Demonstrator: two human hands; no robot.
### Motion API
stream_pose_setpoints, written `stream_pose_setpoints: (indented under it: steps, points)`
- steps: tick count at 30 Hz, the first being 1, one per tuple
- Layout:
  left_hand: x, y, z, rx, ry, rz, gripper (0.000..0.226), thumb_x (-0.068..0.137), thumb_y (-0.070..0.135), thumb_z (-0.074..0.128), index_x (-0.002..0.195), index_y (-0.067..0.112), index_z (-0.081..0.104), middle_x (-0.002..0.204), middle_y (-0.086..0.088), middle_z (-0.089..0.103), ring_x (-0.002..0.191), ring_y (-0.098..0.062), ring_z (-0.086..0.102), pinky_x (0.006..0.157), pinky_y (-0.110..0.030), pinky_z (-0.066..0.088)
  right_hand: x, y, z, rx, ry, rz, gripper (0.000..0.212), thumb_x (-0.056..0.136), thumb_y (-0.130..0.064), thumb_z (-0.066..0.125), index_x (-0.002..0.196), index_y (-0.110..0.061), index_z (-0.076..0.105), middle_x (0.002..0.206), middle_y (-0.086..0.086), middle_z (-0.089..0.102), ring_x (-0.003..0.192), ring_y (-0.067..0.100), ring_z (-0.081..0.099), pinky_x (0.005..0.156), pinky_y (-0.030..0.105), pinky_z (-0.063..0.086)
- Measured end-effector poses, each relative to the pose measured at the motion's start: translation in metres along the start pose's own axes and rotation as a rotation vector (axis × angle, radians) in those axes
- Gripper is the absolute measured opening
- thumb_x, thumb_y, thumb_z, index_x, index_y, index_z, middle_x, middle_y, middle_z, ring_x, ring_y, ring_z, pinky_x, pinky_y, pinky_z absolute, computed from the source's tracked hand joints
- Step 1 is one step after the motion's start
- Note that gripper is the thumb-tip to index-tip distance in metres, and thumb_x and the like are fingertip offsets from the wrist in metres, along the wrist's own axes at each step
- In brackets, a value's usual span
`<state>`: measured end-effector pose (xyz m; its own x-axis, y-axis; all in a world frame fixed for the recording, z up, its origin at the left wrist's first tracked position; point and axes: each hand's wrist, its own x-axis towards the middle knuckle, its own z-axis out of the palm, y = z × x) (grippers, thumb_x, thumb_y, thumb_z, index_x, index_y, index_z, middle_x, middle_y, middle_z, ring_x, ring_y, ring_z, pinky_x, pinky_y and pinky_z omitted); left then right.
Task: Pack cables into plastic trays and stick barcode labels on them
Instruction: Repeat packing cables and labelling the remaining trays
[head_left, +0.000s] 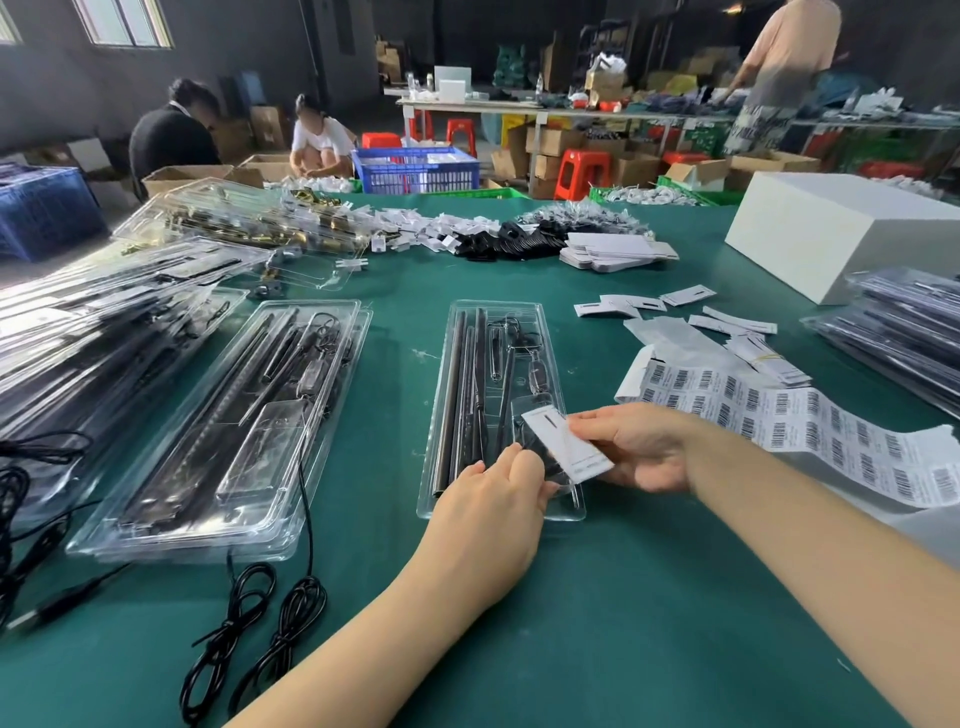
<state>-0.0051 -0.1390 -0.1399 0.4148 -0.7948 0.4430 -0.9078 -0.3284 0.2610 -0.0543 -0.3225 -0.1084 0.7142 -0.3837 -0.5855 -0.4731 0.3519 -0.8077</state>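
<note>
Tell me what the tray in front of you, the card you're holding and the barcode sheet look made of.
Tray: clear, glossy thin plastic; contents show through and its edges glint. Card: matte white, probably thin cardboard; it stays flat between both hands. Barcode sheet: flexible label paper, curling and rippled.

Green table (597, 623) carries clear trays (498, 410), black cables (260, 618), barcode sheet (779, 410)

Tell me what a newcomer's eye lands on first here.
Both hands meet mid-table: the right hand pinches a white card over the near end of a clear tray, and the left hand grips that end. A barcode sheet sprawls to the right.
</note>
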Motion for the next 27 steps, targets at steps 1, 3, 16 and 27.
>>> stream_pose_setpoints:
  steps: [1,3,16,27]
  points:
    - [0.001,0.000,0.000,-0.020,-0.004,-0.005,0.021,0.094,0.021,0.057,0.078,0.014,0.045,0.075,-0.001,0.057,0.059,-0.028,0.054,0.059,-0.025,0.020,-0.001,0.001,0.004,0.048,-0.027,-0.005,0.015,0.098,-0.007,0.051,0.103,-0.004,0.064,0.077,0.009,0.073,0.061,0.014,0.070,0.052,0.024,0.057]
    - [0.001,-0.003,0.003,-0.014,0.004,-0.022,0.019,0.101,0.027,0.041,0.090,0.013,0.046,0.090,-0.001,0.058,0.074,-0.030,0.055,0.063,-0.025,0.020,-0.004,0.004,0.014,0.183,-0.063,-0.024,0.022,0.100,-0.001,0.041,0.098,-0.001,0.063,0.075,0.011,0.073,0.060,0.015,0.071,0.053,0.025,0.058]
    - [0.001,-0.003,0.002,0.028,0.005,-0.003,0.019,0.088,0.019,0.066,0.078,0.011,0.053,0.073,-0.001,0.060,0.056,-0.028,0.056,0.057,-0.026,0.024,-0.018,0.016,0.051,0.455,0.060,-0.146,0.032,0.099,0.008,0.032,0.085,-0.002,0.059,0.080,0.017,0.061,0.065,0.022,0.059,0.036,0.020,0.046]
    - [0.000,-0.002,0.000,0.058,0.038,0.012,0.020,0.081,0.017,0.072,0.074,0.011,0.055,0.074,-0.001,0.063,0.050,-0.026,0.056,0.053,-0.024,0.024,-0.027,0.017,0.056,0.484,0.054,-0.155,0.033,0.097,0.011,0.033,0.078,-0.005,0.054,0.061,0.011,0.062,0.038,0.013,0.058,0.033,0.016,0.041]
